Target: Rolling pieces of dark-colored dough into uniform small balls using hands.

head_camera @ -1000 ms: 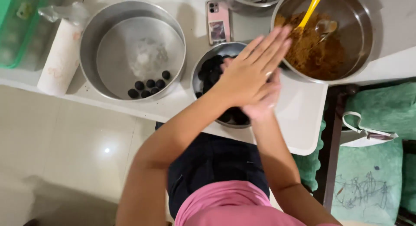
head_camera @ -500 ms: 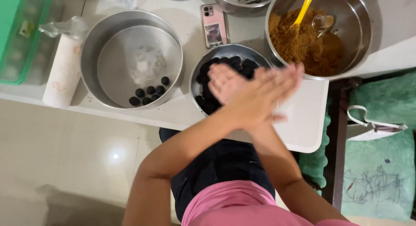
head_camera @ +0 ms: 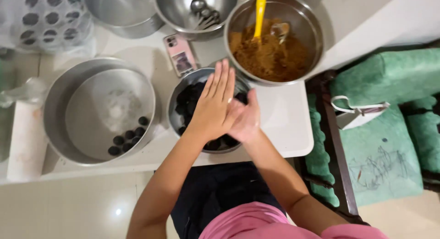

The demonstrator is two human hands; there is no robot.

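Observation:
My left hand (head_camera: pixel 214 103) lies flat on top of my right hand (head_camera: pixel 245 122), palm against palm, fingers stretched out. Anything between the palms is hidden. Both hands hover over a small steel bowl (head_camera: pixel 173 117) filled with dark round pieces (head_camera: pixel 188 99). To the left sits a wide steel pan (head_camera: pixel 55 110) with several dark balls (head_camera: pixel 128 136) at its near side. Behind the hands stands a steel bowl (head_camera: pixel 316 41) of brown crumbly mix with a yellow spatula (head_camera: pixel 259 14) in it.
A phone (head_camera: pixel 181 53) lies on the white table (head_camera: pixel 284 124) behind the small bowl. A bowl with metal utensils (head_camera: pixel 201 12), another steel pan (head_camera: pixel 119 9) and a plastic tray with round hollows (head_camera: pixel 46 19) are at the back. A green cushioned chair (head_camera: pixel 385 147) stands right.
My hands have slid against each other: the left hand now points straight away from me on top, and the right has drawn back under it. The view has shifted closer.

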